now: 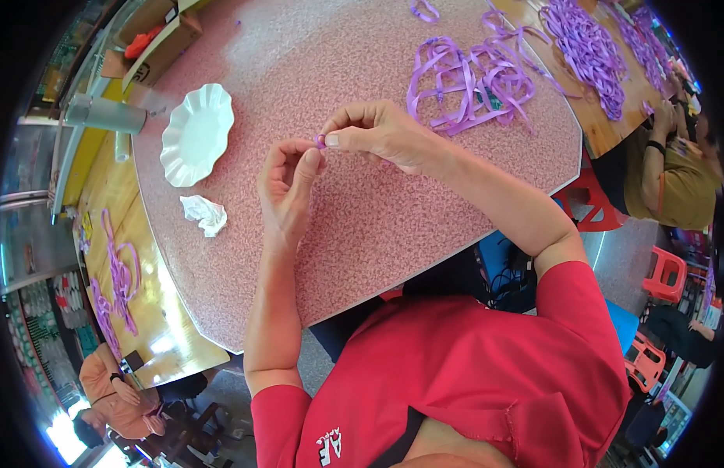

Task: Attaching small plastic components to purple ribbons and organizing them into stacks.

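Note:
My left hand (290,181) and my right hand (384,134) meet above the pink speckled table (369,226). Thumb and forefinger of each are pinched on a small purple piece of ribbon (320,142), mostly covered by the fingertips. Left of my hands lies a white dish with a scalloped rim (196,134). A crumpled white tissue (204,215) rests just nearer than the dish. Beyond my right forearm spreads a loose tangle of purple ribbons (463,82), apart from my hands.
A grey-green tumbler (106,113) lies at the left beside an open cardboard box (163,39). Purple ribbons (120,273) hang over a wooden table at the left; a larger heap (584,51) covers another at the right. People sit at both sides. Red stools (664,274) stand at the right.

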`<control>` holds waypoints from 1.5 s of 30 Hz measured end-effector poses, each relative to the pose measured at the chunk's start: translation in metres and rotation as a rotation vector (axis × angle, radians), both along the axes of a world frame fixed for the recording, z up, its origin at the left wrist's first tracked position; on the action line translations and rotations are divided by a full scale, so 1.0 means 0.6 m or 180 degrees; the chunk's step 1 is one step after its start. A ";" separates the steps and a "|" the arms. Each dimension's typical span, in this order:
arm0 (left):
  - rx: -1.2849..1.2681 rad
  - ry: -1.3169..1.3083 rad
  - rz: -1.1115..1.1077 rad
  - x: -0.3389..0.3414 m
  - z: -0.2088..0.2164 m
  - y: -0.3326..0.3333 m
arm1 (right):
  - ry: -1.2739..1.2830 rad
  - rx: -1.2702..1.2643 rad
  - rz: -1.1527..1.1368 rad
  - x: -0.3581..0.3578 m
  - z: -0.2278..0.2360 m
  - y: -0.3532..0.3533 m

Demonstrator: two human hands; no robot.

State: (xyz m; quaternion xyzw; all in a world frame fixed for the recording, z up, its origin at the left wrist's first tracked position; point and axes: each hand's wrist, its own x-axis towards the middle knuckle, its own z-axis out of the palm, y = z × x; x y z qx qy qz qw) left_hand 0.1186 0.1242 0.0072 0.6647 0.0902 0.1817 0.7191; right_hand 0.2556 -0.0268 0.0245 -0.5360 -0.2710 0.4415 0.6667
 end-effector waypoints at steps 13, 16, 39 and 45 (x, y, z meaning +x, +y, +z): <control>-0.0733 -0.0225 0.0240 0.007 -0.001 0.001 | -0.2865 0.0672 -0.0813 -0.022 -0.017 0.008; -0.1197 -0.0417 0.0115 0.009 0.003 -0.001 | -0.2303 0.0428 -0.0807 -0.024 -0.007 0.005; -0.1247 0.0203 -0.0142 0.004 -0.003 0.004 | -0.1277 0.0251 -0.0334 -0.016 -0.012 0.005; -0.1658 0.0119 -0.0149 0.006 -0.009 0.003 | -0.3108 0.0726 -0.0619 -0.021 -0.018 0.010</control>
